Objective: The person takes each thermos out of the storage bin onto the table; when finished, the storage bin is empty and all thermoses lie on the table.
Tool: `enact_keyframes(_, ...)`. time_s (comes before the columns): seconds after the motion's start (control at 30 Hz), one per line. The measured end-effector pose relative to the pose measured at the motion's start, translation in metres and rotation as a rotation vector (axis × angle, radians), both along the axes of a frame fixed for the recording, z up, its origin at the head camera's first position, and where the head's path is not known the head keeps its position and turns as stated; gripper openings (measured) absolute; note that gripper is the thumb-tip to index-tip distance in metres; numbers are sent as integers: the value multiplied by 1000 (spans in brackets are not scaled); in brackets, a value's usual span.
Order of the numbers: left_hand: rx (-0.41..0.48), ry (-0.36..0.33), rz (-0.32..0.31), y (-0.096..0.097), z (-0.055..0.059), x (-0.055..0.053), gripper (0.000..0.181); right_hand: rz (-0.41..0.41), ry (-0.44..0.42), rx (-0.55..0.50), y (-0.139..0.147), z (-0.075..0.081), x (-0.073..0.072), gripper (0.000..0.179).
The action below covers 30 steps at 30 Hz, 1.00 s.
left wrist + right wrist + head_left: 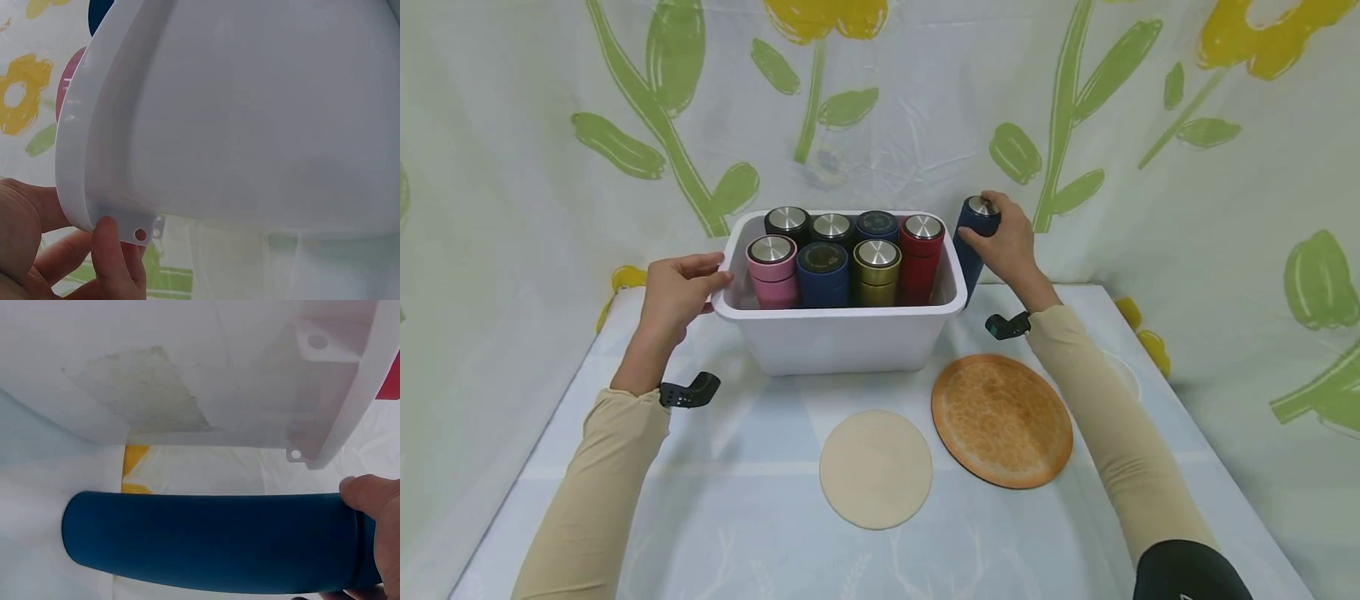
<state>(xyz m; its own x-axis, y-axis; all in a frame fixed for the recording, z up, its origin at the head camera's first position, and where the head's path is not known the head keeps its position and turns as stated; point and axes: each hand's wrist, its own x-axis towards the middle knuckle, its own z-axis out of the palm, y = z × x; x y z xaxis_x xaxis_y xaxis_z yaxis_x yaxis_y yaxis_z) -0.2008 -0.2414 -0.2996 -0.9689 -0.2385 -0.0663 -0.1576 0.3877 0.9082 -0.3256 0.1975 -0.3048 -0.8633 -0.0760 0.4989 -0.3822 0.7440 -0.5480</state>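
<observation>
My right hand (1009, 242) grips a dark blue thermos (972, 250) near its silver-topped lid, beside the right end of a white plastic tub (842, 342). In the right wrist view the blue thermos (212, 540) spans the lower part, thumb on its upper end, with the tub's outer wall above it. At the tub's left end, my left hand (679, 296) holds the rim, its fingers curled around the edge; the left wrist view shows fingertips (109, 234) at a tab under the rim. Inside the tub stand several thermoses, among them a pink one (772, 275), a gold one (877, 271) and a red one (921, 250).
On the white table (737, 517) in front of the tub lie a pale round disc (876, 469) and a larger brown, crust-patterned round mat (1002, 421). A pale round item (1126, 375) shows partly behind the right forearm. A flower-printed curtain (910, 100) hangs behind the table.
</observation>
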Motion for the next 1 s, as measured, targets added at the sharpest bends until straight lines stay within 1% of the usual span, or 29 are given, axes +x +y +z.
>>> enact_keyframes(0.23,2,4,0,2,1,0,51,-24,8,-7,7,6,1,74)
enact_keyframes(0.43,2,1,0,0,1,1,52,-33,22,2,7,17,12,77)
enact_keyframes(0.63,12,-4,-4,0,2,0,52,-24,88,1,6,25,23,78)
enact_keyframes(0.73,14,-8,-5,0,2,0,52,0,117,-9,2,30,30,77)
enact_keyframes(0.83,13,-11,-2,0,2,0,52,44,136,-39,-5,34,37,76)
enact_keyframes(0.93,14,-13,0,0,2,0,52,99,131,-72,-12,36,43,75)
enact_keyframes(1.0,14,-13,0,0,2,-1,52,136,109,-81,-18,36,47,77)
